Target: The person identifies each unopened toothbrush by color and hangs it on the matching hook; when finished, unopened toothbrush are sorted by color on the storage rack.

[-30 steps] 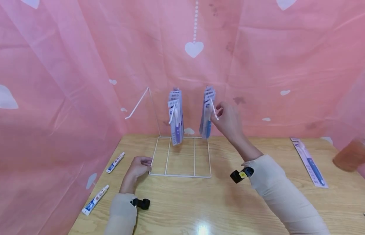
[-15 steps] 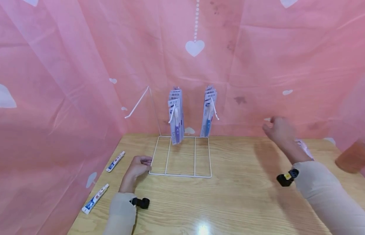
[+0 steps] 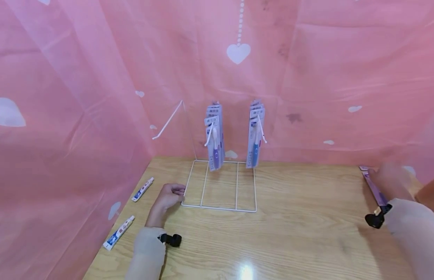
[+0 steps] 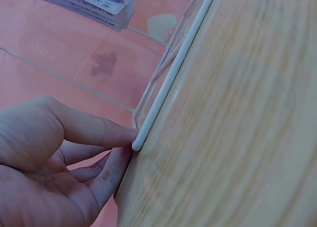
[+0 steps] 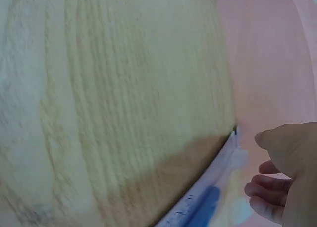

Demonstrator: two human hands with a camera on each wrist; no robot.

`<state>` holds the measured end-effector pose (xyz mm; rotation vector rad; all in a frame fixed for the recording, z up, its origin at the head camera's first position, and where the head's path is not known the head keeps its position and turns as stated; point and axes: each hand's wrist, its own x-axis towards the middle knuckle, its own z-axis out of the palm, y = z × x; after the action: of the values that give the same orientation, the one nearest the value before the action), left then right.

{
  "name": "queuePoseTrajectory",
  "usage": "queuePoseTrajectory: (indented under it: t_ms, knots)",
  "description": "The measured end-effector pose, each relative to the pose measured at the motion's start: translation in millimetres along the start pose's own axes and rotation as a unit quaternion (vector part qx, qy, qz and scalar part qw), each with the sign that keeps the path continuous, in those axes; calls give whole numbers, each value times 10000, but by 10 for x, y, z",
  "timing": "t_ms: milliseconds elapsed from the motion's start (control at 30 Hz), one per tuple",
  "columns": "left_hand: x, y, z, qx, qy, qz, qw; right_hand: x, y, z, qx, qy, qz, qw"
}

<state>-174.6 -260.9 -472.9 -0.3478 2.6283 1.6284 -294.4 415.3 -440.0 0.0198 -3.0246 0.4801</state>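
My left hand point(image 3: 169, 196) pinches the front left corner of a white wire display rack point(image 3: 218, 208) between thumb and fingers; the left wrist view shows that grip close up. Packaged toothbrushes hang on two of the rack's hooks: a purple-handled one point(image 3: 216, 155) is foremost on the middle hook, a blue-handled one point(image 3: 255, 149) on the right hook. The left hook point(image 3: 168, 119) is bare. Far right, my blurred right hand point(image 3: 391, 181) is over a packaged toothbrush point(image 5: 198, 202) lying on the table. In the right wrist view, its thumb and fingers stand apart, holding nothing.
Two toothpaste tubes, one farther back point(image 3: 142, 189) and one nearer point(image 3: 119, 232), lie left of the rack. An amber container point(image 3: 430, 196) stands at the right edge, partly behind my right arm. A pink curtain point(image 3: 307, 77) hangs behind the wooden table point(image 3: 300, 225).
My right hand has left the toothbrushes on the right hook and moved far right, down to the packaged toothbrush on the table. The left hand stays on the rack; the head view shifts slightly.
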Motion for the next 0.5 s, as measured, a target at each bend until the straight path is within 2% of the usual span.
queuePoseTrajectory:
  t_ms: [167,300,500]
  knots:
    - [-10,-15,-2,-25,39,-10,10000,48,68,79,12,-394,581,9975]
    - [-20,-13,-1,-14,37,-48,10000,52,84,95,161,-567,744,9955]
    - [4,-6,-4,-50,18,-65,10000,33,152,230,222,-157,704,9971]
